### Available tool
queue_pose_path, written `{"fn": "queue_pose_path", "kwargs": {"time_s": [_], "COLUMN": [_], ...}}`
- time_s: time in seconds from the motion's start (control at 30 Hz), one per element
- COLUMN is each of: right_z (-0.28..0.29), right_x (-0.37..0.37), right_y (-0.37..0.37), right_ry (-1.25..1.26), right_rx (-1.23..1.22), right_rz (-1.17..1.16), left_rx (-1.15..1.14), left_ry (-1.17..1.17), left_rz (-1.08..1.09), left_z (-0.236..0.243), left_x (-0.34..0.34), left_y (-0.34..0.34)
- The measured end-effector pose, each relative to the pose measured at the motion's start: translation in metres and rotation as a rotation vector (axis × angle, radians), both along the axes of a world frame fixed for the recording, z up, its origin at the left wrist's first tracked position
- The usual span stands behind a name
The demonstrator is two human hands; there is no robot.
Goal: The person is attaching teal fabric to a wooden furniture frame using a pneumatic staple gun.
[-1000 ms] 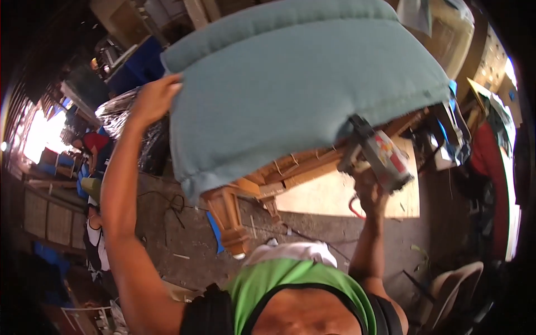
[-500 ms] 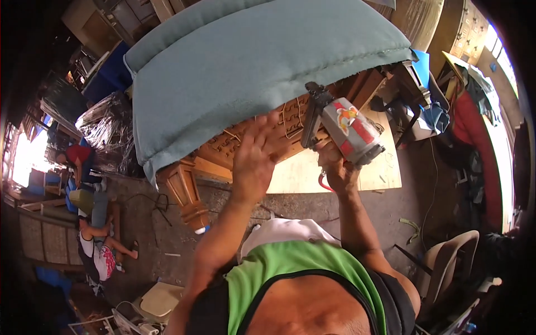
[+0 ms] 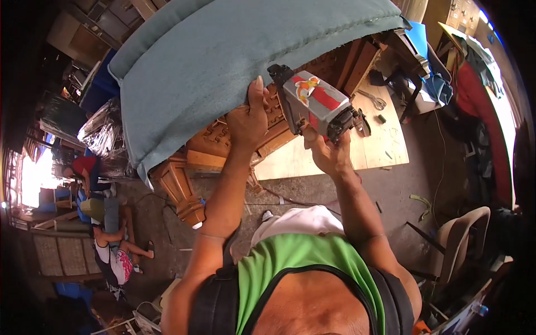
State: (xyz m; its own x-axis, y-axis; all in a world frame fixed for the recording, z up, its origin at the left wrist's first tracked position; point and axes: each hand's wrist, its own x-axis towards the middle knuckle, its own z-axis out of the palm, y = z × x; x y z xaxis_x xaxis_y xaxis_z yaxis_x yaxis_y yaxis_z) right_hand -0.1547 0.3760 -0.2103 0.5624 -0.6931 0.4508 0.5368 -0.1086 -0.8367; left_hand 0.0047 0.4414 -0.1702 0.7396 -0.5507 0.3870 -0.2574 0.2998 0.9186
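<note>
A seat covered in blue-grey upholstery fabric (image 3: 206, 72) lies tipped before me, its wooden frame and wire springs showing below the loose fabric edge. My left hand (image 3: 248, 123) is at that edge, its thumb stretched up against the fabric and its fingers curled around, partly hidden. In my right hand (image 3: 330, 153) is a grey staple gun (image 3: 315, 100) with a red stripe and a sticker. I grip it from below, and its black nose points up and left, close to the fabric edge near my left thumb.
Scissors (image 3: 373, 100) lie on a pale wooden board (image 3: 363, 148) right of the seat. A carved wooden leg (image 3: 180, 192) sticks out at the seat's left. A chair (image 3: 458, 240) stands at the right. Other people (image 3: 114, 251) are at the far left.
My left hand, earlier open with fingers spread, has closed at the fabric edge. The staple gun has moved left and up toward it. The whole view has shifted slightly.
</note>
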Motion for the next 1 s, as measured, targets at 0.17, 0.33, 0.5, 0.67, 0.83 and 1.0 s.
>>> {"fn": "queue_pose_path", "kwargs": {"time_s": [0.17,0.33,0.5,0.67,0.83,1.0], "right_z": [-0.001,0.005,0.001,0.004,0.003,-0.001], "right_x": [0.004,0.019,0.023,0.017,0.031,0.033], "right_y": [0.003,0.006,0.011,0.02,0.016,0.021], "right_ry": [0.148,0.243,0.147,0.145,0.126,0.102], "right_rx": [-0.041,-0.139,-0.104,-0.163,-0.29,-0.249], "right_rz": [-0.036,-0.096,-0.117,-0.111,-0.216,-0.198], "left_rx": [0.061,-0.103,0.075,0.084,0.072,-0.287], "left_ry": [-0.395,-0.428,-0.322,-0.498,-0.45,0.299], "left_rz": [0.153,0.143,0.066,0.146,0.183,-0.061], "left_z": [-0.008,-0.003,-0.012,-0.005,-0.012,0.021], "left_x": [0.007,0.0,0.015,0.009,0.008,-0.003], "left_y": [0.003,-0.005,0.003,0.007,0.016,0.031]}}
